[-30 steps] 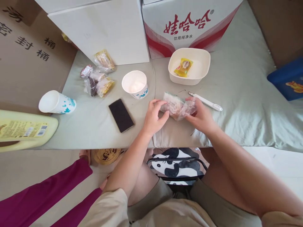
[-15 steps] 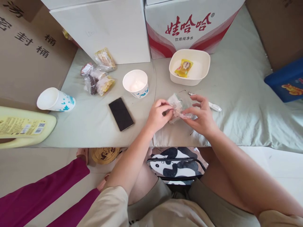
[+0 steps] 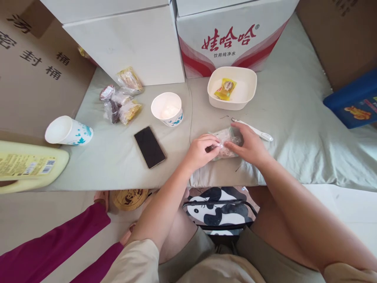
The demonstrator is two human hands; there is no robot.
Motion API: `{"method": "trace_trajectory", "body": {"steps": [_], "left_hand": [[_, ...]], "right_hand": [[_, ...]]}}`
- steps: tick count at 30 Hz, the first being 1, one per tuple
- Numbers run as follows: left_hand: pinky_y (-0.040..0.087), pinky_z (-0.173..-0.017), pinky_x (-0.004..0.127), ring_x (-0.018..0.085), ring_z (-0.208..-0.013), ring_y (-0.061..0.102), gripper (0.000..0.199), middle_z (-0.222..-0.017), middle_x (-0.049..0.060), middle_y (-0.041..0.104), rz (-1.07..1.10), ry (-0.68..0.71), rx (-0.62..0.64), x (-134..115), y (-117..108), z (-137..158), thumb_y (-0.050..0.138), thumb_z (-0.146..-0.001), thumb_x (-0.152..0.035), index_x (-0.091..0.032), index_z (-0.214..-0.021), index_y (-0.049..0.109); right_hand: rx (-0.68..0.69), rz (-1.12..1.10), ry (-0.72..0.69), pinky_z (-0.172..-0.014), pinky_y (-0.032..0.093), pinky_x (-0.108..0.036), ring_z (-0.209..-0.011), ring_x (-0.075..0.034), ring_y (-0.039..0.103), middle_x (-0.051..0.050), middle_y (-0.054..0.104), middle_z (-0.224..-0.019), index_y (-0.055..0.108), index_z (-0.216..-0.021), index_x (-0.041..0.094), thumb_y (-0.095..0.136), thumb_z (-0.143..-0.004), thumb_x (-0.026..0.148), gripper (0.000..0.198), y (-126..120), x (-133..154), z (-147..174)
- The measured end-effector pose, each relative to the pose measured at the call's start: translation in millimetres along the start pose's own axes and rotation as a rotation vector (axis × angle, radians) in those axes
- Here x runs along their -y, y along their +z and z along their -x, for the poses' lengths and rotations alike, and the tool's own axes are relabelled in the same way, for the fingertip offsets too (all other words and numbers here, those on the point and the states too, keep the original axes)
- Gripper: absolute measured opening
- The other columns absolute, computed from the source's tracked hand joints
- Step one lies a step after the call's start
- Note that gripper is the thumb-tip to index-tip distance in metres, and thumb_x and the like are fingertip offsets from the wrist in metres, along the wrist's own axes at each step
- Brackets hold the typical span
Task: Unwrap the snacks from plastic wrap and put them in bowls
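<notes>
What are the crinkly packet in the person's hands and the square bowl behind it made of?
The crinkly clear packet, pinched by the left hand and right hand, looks like thin glossy plastic film: see-through, wrinkled. The cream square bowl seems matte plastic or pulp; its smooth, dull rim leaves that open.

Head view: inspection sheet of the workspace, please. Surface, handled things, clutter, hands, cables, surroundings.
Surface: pale green cloth-covered pad, creased.
Handled things: clear crinkled plastic snack packet, lying on the cloth.
Clutter: cream square bowl holding a yellow wrapped sweet; upright white paper cup; tipped white paper cup; black phone; pile of wrapped snacks; white pen-like tool.
Hands: left hand and right hand both pinch the packet.
Cables: nothing seen.
Surroundings: white and red printed carton, brown cardboard box, another person's magenta sleeve.
</notes>
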State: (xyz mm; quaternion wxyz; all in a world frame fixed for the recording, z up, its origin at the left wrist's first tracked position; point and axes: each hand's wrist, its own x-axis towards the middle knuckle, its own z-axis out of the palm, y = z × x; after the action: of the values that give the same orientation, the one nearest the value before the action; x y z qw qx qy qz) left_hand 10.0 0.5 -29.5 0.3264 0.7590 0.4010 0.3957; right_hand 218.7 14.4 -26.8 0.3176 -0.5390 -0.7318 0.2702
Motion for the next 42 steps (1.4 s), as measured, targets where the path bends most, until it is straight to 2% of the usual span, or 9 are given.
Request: {"method": "trace_trajectory", "body": {"steps": [3, 7, 13, 15, 18, 22, 31, 36, 42], "left_hand": [[0.052, -0.098, 0.038, 0.02, -0.103, 0.068, 0.004, -0.104, 0.008, 0.072, 0.003, -0.077, -0.047, 1, 1, 1, 0.065, -0.086, -0.022, -0.02, -0.087, 0.068], [0.046, -0.108, 0.044, 0.025, -0.124, 0.059, 0.05, -0.129, 0.012, 0.061, 0.077, -0.301, -0.213, 6, 5, 1, 0.078, -0.073, -0.023, -0.022, -0.119, 0.059], [0.056, -0.084, 0.035, 0.02, -0.093, 0.07, 0.068, -0.105, 0.005, 0.07, 0.669, -0.519, -0.11, 5, -1, -3, 0.087, -0.066, -0.038, -0.025, -0.119, 0.048], [0.055, -0.081, 0.031, 0.017, -0.088, 0.07, 0.068, -0.099, 0.001, 0.069, 0.721, -0.528, -0.26, 4, -6, -5, 0.09, -0.06, -0.036, -0.026, -0.112, 0.048], [0.054, -0.077, 0.027, 0.014, -0.083, 0.068, 0.068, -0.093, -0.003, 0.065, 0.752, -0.543, -0.514, 7, -13, -9, 0.091, -0.057, -0.029, -0.027, -0.106, 0.044], [0.053, -0.072, 0.026, 0.012, -0.08, 0.065, 0.066, -0.092, -0.006, 0.061, 0.767, -0.562, -0.652, 10, -16, -10, 0.088, -0.056, -0.021, -0.028, -0.099, 0.038], [0.045, -0.065, 0.02, 0.007, -0.07, 0.056, 0.063, -0.086, -0.006, 0.051, 0.519, -0.46, -0.642, 12, -9, -8, 0.091, -0.06, -0.034, -0.025, -0.093, 0.038], [0.046, -0.067, 0.02, 0.007, -0.071, 0.055, 0.067, -0.088, -0.006, 0.051, 0.525, -0.359, -0.587, 6, -5, -8, 0.093, -0.058, -0.044, -0.025, -0.092, 0.039], [0.051, -0.073, 0.024, 0.011, -0.086, 0.063, 0.069, -0.1, -0.004, 0.057, 0.748, -0.423, -0.716, 3, -19, -11, 0.091, -0.061, -0.042, -0.028, -0.092, 0.031]], "right_hand": [[0.083, -0.03, 0.058, -0.084, 0.05, -0.043, -0.093, -0.028, 0.064, -0.008, 0.069, -0.097, 0.062, -0.103, 0.021, 0.069, -0.078, 0.045, 0.035, -1, 1, -2], [0.003, -0.173, 0.074, -0.064, 0.043, -0.032, -0.066, -0.016, 0.05, 0.001, 0.056, -0.078, 0.056, -0.089, 0.023, 0.07, -0.075, 0.036, 0.024, 1, 14, 2], [-0.035, -0.563, 0.101, -0.061, 0.048, -0.029, -0.07, -0.015, 0.057, 0.001, 0.059, -0.087, 0.049, -0.097, 0.027, 0.067, -0.081, 0.049, 0.033, 0, 21, 3], [-0.14, -0.479, 0.112, -0.074, 0.053, -0.035, -0.087, -0.02, 0.065, -0.004, 0.064, -0.102, 0.051, -0.102, 0.027, 0.058, -0.086, 0.051, 0.029, -7, 11, 1], [-0.252, 0.027, 0.171, -0.091, 0.051, -0.049, -0.104, -0.03, 0.064, -0.012, 0.066, -0.111, 0.061, -0.103, 0.023, 0.059, -0.084, 0.041, 0.026, -21, -13, -3], [-0.174, 0.502, 0.221, -0.093, 0.047, -0.057, -0.11, -0.039, 0.061, -0.017, 0.069, -0.115, 0.071, -0.103, 0.021, 0.06, -0.081, 0.033, 0.027, -34, -36, -2], [0.038, -0.174, 0.19, -0.062, 0.048, -0.029, -0.066, -0.018, 0.065, -0.004, 0.07, -0.071, 0.076, -0.101, 0.022, 0.054, -0.09, 0.045, 0.034, -24, 18, 8], [0.125, -0.174, 0.136, -0.06, 0.045, -0.027, -0.061, -0.015, 0.06, -0.002, 0.069, -0.069, 0.078, -0.099, 0.02, 0.054, -0.091, 0.044, 0.035, -8, 27, 6], [0.079, 0.013, 0.169, -0.059, 0.044, -0.029, -0.06, -0.017, 0.058, -0.001, 0.068, -0.068, 0.08, -0.095, 0.023, 0.056, -0.088, 0.042, 0.032, -25, 7, 4]]}}
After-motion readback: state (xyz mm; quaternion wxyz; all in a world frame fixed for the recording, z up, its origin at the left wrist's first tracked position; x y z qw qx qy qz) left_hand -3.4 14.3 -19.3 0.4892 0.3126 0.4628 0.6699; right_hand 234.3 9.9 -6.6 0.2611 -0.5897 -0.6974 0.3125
